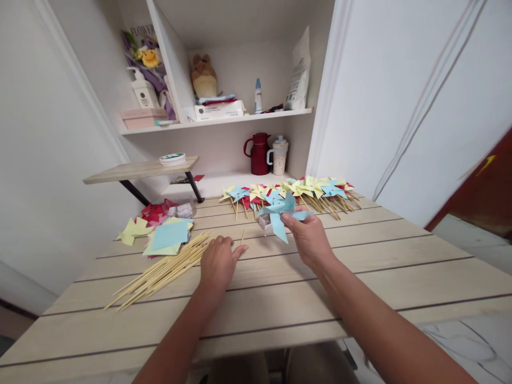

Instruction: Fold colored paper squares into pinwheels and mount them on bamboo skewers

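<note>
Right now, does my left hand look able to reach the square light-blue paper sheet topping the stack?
Probably yes: your left hand is near the sheet, which lies uncovered; only low, thin, straw-coloured sticks lie between.

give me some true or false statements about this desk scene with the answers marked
1. The right hand holds a light blue pinwheel. True.
2. The thin sticks lie to the right of the right hand. False: these sticks lie beside the left hand.
3. Other pinwheels lie beyond the right hand. True.
4. The paper stack's top sheet is red. False: this sheet is light blue.
5. The dark red jug stands beside a speckled cup. True.
</note>
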The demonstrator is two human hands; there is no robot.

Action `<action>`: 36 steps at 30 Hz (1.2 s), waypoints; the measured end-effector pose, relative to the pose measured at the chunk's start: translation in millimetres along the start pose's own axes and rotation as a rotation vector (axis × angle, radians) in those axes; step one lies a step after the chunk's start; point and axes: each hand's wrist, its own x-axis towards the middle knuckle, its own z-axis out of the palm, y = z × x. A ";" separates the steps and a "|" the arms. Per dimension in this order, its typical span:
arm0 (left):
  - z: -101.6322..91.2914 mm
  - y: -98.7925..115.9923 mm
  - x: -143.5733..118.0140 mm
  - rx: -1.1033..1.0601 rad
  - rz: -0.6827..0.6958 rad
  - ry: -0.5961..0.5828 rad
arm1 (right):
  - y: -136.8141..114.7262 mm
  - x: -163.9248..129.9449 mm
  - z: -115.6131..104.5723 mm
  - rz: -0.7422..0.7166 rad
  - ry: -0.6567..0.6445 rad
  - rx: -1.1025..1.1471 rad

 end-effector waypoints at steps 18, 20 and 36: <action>24.5 12.1 8.3 -0.463 -0.180 -0.024 | 17.1 -0.6 7.6 0.316 -0.052 0.381; 27.3 12.7 7.7 -0.600 -0.199 -0.013 | 19.0 -0.9 8.1 0.327 -0.034 0.426; 33.6 25.3 -3.5 -0.459 0.079 0.018 | 19.8 -3.2 7.4 0.440 -0.015 0.501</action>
